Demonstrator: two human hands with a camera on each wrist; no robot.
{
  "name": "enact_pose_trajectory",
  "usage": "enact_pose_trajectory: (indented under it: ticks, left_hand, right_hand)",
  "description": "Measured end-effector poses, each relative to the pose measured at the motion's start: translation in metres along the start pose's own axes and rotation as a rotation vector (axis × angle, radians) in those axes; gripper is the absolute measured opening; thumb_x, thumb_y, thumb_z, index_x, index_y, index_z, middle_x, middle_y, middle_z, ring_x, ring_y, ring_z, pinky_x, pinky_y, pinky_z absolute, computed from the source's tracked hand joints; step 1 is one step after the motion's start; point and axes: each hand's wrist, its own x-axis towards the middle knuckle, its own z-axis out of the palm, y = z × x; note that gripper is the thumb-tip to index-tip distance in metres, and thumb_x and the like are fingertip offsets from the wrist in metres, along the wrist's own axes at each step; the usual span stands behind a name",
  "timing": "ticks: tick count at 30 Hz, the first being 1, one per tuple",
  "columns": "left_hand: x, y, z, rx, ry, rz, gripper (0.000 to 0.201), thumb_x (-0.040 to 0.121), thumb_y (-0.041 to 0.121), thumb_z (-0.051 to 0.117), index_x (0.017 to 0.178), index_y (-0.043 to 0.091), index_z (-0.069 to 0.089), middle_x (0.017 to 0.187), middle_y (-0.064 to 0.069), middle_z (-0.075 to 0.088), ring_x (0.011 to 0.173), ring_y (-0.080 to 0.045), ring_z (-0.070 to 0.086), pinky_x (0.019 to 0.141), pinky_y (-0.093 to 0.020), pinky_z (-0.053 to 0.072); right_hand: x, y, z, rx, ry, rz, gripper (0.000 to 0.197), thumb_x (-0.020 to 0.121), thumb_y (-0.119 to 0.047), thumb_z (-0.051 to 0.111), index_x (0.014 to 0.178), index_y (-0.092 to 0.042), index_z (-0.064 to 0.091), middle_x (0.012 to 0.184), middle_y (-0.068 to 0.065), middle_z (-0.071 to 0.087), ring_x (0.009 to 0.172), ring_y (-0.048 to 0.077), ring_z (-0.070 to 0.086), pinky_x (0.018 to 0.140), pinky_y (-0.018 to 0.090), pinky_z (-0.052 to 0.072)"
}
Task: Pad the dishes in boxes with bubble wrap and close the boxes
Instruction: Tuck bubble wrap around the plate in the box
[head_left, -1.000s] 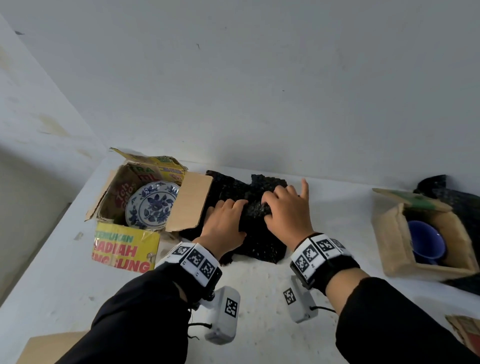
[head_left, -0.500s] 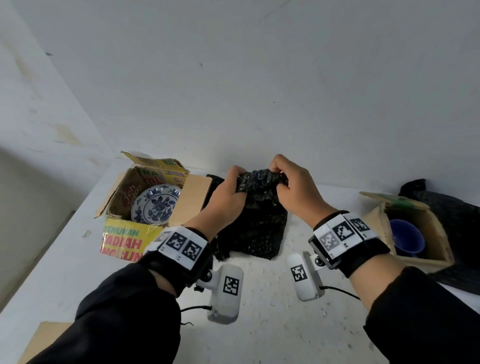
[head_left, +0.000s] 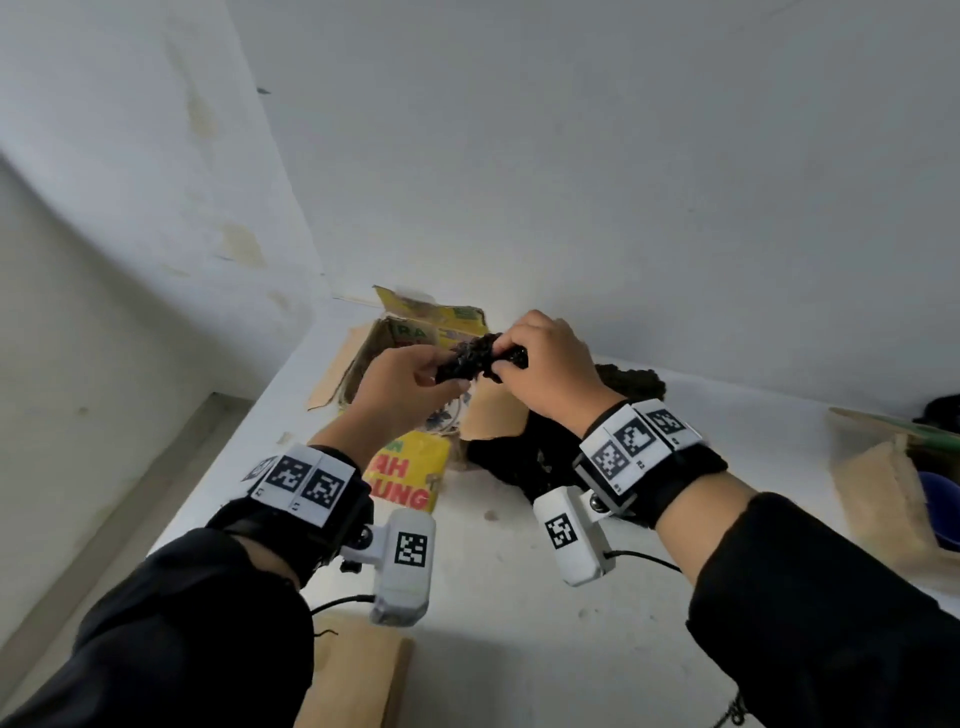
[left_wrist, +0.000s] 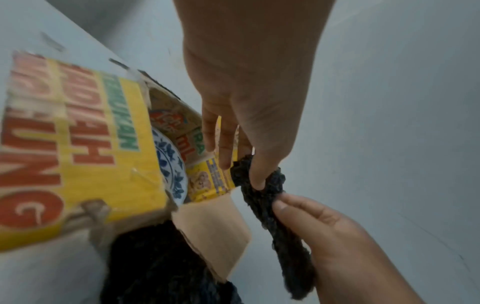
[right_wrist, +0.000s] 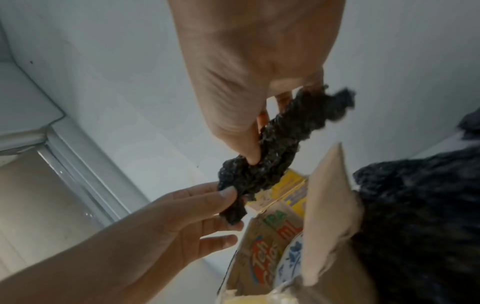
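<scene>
Black bubble wrap (head_left: 470, 358) between both hands

head: we looked forward and down from above the yellow box (head_left: 410, 467), both wrists in view | left wrist: we sat close beside that box (left_wrist: 85, 148), facing along the fingers | right wrist: we faced it (right_wrist: 265, 253) from its far side | all three shared the box.

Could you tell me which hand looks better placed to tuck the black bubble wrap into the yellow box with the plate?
Probably the left hand. Both hands grip the rolled black bubble wrap, but the left sits directly above the yellow box, while the right hand is off to its side.
</scene>
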Motion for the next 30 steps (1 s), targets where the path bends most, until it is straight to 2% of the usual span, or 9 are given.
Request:
enact_pose_trajectory:
  ticks: [4, 6, 8, 13, 17, 19, 21, 25, 30]
  left_hand:
    - [0.011, -0.024, -0.012, 0.001, 0.085, 0.017, 0.025, 0.081, 0.033, 0.073, 0.102, 0.020, 0.072, 0.085, -0.003, 0.073, 0.080, -0.020, 0.066, 0.074, -0.038, 0.052]
    - [0.020, -0.036, -0.013, -0.018, 0.061, 0.061, 0.021, 0.083, 0.031, 0.070, 0.102, 0.023, 0.072, 0.087, 0.002, 0.073, 0.080, -0.014, 0.066, 0.069, -0.030, 0.052]
    - [0.028, -0.049, -0.013, -0.027, 0.001, 0.072, 0.023, 0.085, 0.028, 0.067, 0.108, 0.026, 0.071, 0.098, 0.005, 0.071, 0.087, -0.009, 0.062, 0.070, -0.019, 0.046]
    - [0.047, -0.089, -0.023, 0.139, 0.101, 0.026, 0.037, 0.084, 0.022, 0.063, 0.120, 0.032, 0.063, 0.125, 0.000, 0.049, 0.123, -0.021, 0.037, 0.099, -0.032, 0.030]
    - [0.051, -0.116, -0.026, 0.032, 0.014, -0.077, 0.055, 0.094, 0.014, 0.049, 0.147, 0.018, 0.031, 0.152, -0.002, 0.031, 0.140, -0.020, 0.026, 0.113, -0.034, 0.022]
    - [0.049, -0.128, -0.025, -0.056, -0.067, -0.096, 0.054, 0.098, 0.011, 0.040, 0.149, 0.020, 0.023, 0.155, 0.003, 0.026, 0.141, -0.015, 0.024, 0.111, -0.024, 0.020]
    - [0.046, -0.137, -0.024, -0.188, -0.087, -0.085, 0.054, 0.099, 0.008, 0.037, 0.149, 0.024, 0.024, 0.153, 0.007, 0.028, 0.140, -0.010, 0.025, 0.108, -0.016, 0.018]
    - [0.046, -0.149, -0.020, -0.411, -0.104, -0.084, 0.052, 0.100, 0.007, 0.035, 0.147, 0.028, 0.028, 0.151, 0.011, 0.032, 0.139, -0.006, 0.028, 0.117, -0.033, 0.024]
    - [0.044, -0.157, -0.014, -0.480, -0.118, -0.048, 0.052, 0.101, 0.008, 0.034, 0.147, 0.031, 0.027, 0.148, 0.017, 0.031, 0.138, -0.003, 0.029, 0.116, -0.032, 0.026]
  right_hand:
    - [0.027, -0.039, 0.031, 0.184, 0.049, 0.132, 0.028, 0.086, -0.039, 0.063, 0.090, -0.013, 0.069, 0.103, -0.001, 0.057, 0.092, 0.014, 0.057, 0.081, 0.030, 0.046]
    - [0.039, -0.051, 0.045, 0.235, 0.051, 0.183, 0.037, 0.083, -0.043, 0.066, 0.100, -0.010, 0.067, 0.107, 0.001, 0.055, 0.094, 0.013, 0.055, 0.081, 0.024, 0.043]
    - [0.051, -0.054, 0.058, 0.226, 0.069, 0.220, 0.034, 0.083, -0.032, 0.068, 0.107, -0.009, 0.065, 0.113, 0.005, 0.055, 0.102, 0.017, 0.056, 0.082, 0.020, 0.039]
    - [0.075, -0.053, 0.086, 0.163, 0.100, 0.258, 0.025, 0.084, -0.013, 0.066, 0.109, -0.016, 0.068, 0.116, 0.007, 0.048, 0.100, 0.019, 0.054, 0.081, 0.016, 0.035]
    - [0.093, -0.057, 0.112, 0.079, 0.046, 0.267, 0.025, 0.085, -0.009, 0.063, 0.108, -0.016, 0.069, 0.115, 0.007, 0.054, 0.096, 0.020, 0.056, 0.079, 0.019, 0.038]
    - [0.103, -0.058, 0.125, 0.047, 0.026, 0.293, 0.022, 0.084, -0.007, 0.063, 0.104, -0.015, 0.069, 0.108, 0.006, 0.059, 0.099, 0.023, 0.058, 0.079, 0.025, 0.042]
    - [0.112, -0.059, 0.136, 0.036, 0.020, 0.333, 0.018, 0.082, -0.004, 0.062, 0.096, -0.014, 0.067, 0.092, 0.004, 0.060, 0.094, 0.025, 0.059, 0.070, 0.026, 0.041]
    - [0.127, -0.060, 0.143, 0.051, 0.059, 0.398, 0.010, 0.080, -0.002, 0.062, 0.079, -0.011, 0.066, 0.088, 0.006, 0.068, 0.086, 0.024, 0.062, 0.068, 0.027, 0.046]
    - [0.133, -0.055, 0.140, 0.067, 0.075, 0.395, 0.005, 0.077, -0.013, 0.071, 0.078, -0.013, 0.076, 0.084, 0.002, 0.074, 0.082, 0.018, 0.067, 0.072, 0.023, 0.051]
